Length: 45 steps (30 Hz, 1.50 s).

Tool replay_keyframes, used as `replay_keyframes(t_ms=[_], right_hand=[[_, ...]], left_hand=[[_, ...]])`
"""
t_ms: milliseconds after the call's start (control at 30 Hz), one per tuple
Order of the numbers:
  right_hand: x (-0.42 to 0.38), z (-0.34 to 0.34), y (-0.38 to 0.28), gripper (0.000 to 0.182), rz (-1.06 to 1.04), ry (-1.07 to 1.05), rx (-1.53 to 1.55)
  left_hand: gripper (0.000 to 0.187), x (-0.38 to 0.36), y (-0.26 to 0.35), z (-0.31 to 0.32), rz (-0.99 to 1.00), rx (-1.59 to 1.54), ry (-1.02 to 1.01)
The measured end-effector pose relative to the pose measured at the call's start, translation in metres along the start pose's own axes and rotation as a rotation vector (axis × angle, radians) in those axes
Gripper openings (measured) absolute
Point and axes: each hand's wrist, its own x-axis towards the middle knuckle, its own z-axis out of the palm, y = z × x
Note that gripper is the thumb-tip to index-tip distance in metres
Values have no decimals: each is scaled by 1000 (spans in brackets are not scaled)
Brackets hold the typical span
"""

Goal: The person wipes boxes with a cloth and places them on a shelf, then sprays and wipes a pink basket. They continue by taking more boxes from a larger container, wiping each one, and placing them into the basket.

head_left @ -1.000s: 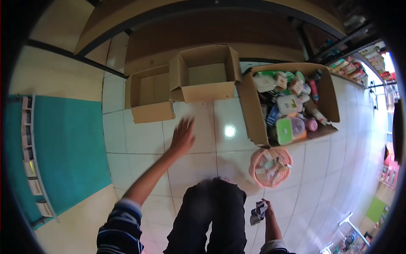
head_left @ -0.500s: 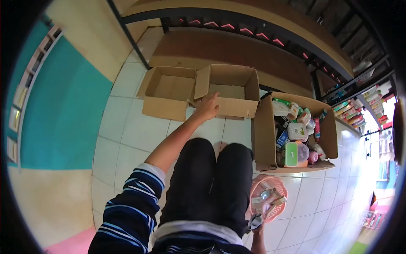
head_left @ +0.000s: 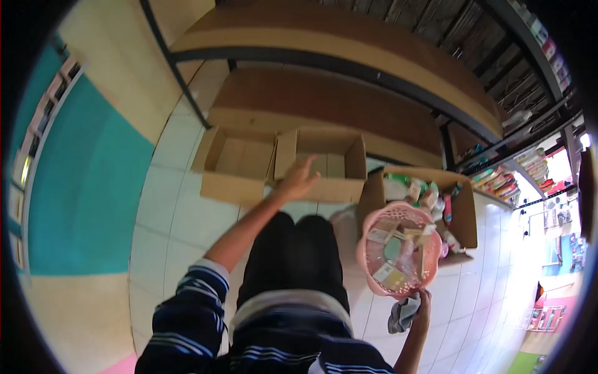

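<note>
Pink basket, grey cloth — right hand gripping both; left hand loosely splayed, over carton

No lettering, number or sign can be read; labels on the packages in the pink basket at right are blurred.

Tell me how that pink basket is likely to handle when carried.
The pink basket looks like perforated plastic, so probably light and slightly bendy. Its jumbled contents may shift. With the right hand at one edge, it could tip.
</note>
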Motion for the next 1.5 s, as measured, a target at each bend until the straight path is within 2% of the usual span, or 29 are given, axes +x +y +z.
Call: replay_keyframes(t_ms=[33, 67, 133, 200, 233, 267, 400, 467, 600, 667, 700, 733, 767, 800, 867, 1000, 1133, 1267, 1333, 1367, 1433, 1467, 1500], right_hand=[[29, 24, -13, 28, -36, 21, -14], [52, 49, -31, 28, 33, 22, 76], [100, 84, -58, 27, 117, -131, 98], [133, 125, -90, 28, 139, -165, -71], [158, 124, -74, 28, 156, -156, -87], [169, 137, -83, 28, 156, -151, -78], [170, 202, -141, 30, 106, -135, 144], [187, 212, -146, 33, 181, -152, 30], [164, 282, -195, 41, 74, -97, -41], [179, 294, -196, 47, 33, -324, -23], [182, 303, -198, 47, 38, -327, -29], [180, 316, -200, 48, -52, -355, -2], [178, 328, -201, 48, -141, -383, 26], [178, 338, -199, 48, -137, -390, 24], [183, 355, -195, 47, -227, -463, 5], [183, 378, -189, 43, -129, -449, 11], [190, 379, -176, 38, -214, -452, 38], [186, 374, -183, 36, -269, -483, -39], [181, 371, -186, 35, -270, -461, -29], [174, 364, -192, 58, -105, -392, -194], [170, 359, -192, 59, -167, -388, -215], [169, 356, -192, 60, -232, -384, -235], [163, 354, -195, 64, -207, -344, -255]], left_hand=[[58, 22, 12, 1, 15, -104, -59], [61, 37, 27, 4, 15, -213, -128], [64, 71, 49, 18, 61, -277, -164], [67, 95, 72, 29, -17, -235, -275], [67, 105, 77, 37, -31, -253, -287], [68, 113, 78, 46, 32, -209, -265], [66, 133, 53, 65, 127, -262, -213], [64, 142, 40, 62, 104, -279, -239], [62, 163, 3, 67, 78, -288, -285], [59, 170, -6, 59, 20, -539, -403], [57, 174, -16, 61, 68, -558, -372], [57, 176, -20, 55, 60, -560, -369], [54, 177, -25, 47, -42, -693, -491], [51, 180, -34, 46, -145, -825, -611], [46, 179, -53, 50, -131, -765, -603], [41, 174, -75, 58, -206, -791, -500], [36, 168, -88, 62, -192, -803, -384], [34, 170, -101, 67, -168, -762, -356], [33, 170, -101, 67, -301, -648, -321], [33, 167, -101, 66, -303, -649, -320], [31, 159, -97, 60, -285, -386, -189], [31, 155, -94, 57, -287, -386, -190], [32, 151, -96, 60, -184, -147, -116]])
